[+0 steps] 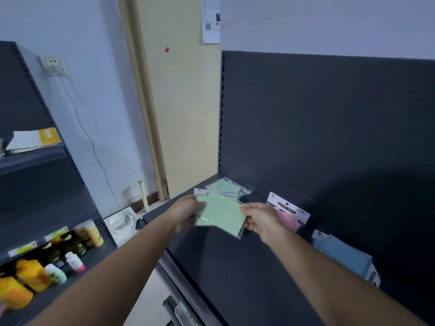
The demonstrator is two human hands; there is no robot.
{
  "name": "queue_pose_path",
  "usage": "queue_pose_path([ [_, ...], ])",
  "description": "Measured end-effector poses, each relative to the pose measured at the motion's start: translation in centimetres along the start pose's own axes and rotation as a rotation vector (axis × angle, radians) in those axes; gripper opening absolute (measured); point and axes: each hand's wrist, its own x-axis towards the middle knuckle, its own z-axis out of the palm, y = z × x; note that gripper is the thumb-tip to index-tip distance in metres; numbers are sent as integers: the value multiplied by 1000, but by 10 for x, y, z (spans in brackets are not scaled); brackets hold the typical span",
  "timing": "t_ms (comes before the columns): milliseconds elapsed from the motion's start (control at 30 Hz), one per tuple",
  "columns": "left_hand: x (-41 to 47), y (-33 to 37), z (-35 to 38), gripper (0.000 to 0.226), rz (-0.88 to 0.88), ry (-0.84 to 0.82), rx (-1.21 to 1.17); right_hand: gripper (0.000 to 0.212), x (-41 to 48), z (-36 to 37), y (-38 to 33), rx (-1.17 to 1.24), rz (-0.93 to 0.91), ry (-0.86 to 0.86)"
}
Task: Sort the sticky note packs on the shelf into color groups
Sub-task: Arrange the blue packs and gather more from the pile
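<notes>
The person is holding a green pack (pixel 221 215) of sticky notes in the air over the dark shelf (pixel 235 267), just left of the pink pack (pixel 288 215) that is sitting by the back panel. The left hand (pixel 186 214) is gripping the green pack's left edge with its fingers curled around it. The right hand (pixel 261 221) is pinching the right edge, so both hands are clamped on the same pack. Motion is blurring this area, so it may be two packs pressed together rather than one.

A green pile (pixel 223 185) is lying left of the pink pack and farther back, in the shelf's corner. A blue pack (pixel 341 255) is sitting right of the pink pack and nearer the person. The held pack is probably heading for the green pile.

Several things could be going wrong from here:
- The wrapper is looking slick and both grips are only on the edges, so the pack could slide out and drop when one hand lets go.
- The right wrist is hovering close to the pink pack and could knock it over on the way back.
- Pushing the pack hard into the loose green pile could scatter it toward the shelf's open left end.
- Setting the pack down short would leave it drifting between the green and pink groups.
</notes>
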Motion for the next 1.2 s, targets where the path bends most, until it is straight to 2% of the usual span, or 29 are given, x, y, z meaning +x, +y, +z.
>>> queue_pose_path([
  [100, 44, 17, -7, 22, 11, -76, 148, 13, 23, 6, -11, 44, -18, 82],
  [167, 73, 28, -5, 24, 84, -42, 215, 9, 40, 12, -20, 50, -29, 139],
  [267, 110, 32, 0, 47, 198, -21, 223, 7, 68, 18, -27, 45, -45, 261],
  [333, 128, 23, 2, 47, 205, -69, 304, 8, 84, 21, -25, 54, -23, 333],
  [400, 140, 8, 3, 41, 207, -80, 514, 7, 94, 24, -18, 70, 7, 375],
  [467, 148, -2, 2, 37, 303, -48, 658, 10, 102, 28, -10, 59, 22, 403],
  [533, 151, -7, 3, 36, 408, -36, 688, 15, 108, 31, -4, 14, 0, 431],
  [633, 151, -4, 4, 38, 416, 10, 725, 17, 110, 33, -2, -3, -36, 470],
  [733, 146, 3, 9, 37, 386, 140, 774, 17, 101, 31, -4, -1, -43, 466],
  [800, 137, 8, 19, 38, 436, 210, 778, 16, 89, 26, -5, -56, -46, 476],
  [900, 107, 13, 53, 43, 563, 229, 780, 28, 60, 10, -12, -127, -52, 466],
  [967, 79, 13, 89, 41, 694, 139, 746, 32, 34, -9, -21, -185, -107, 482],
  [1033, 49, 9, 128, 38, 819, -38, 694, 31, 2, -36, -29, -254, -174, 517],
  [1100, 13, -3, 170, 36, 876, -243, 632, 29, -48, -76, -27, -376, -220, 625],
  [1200, -51, -32, 230, 29, 875, -520, 564, 22, -149, -148, -3, -584, -183, 860],
])
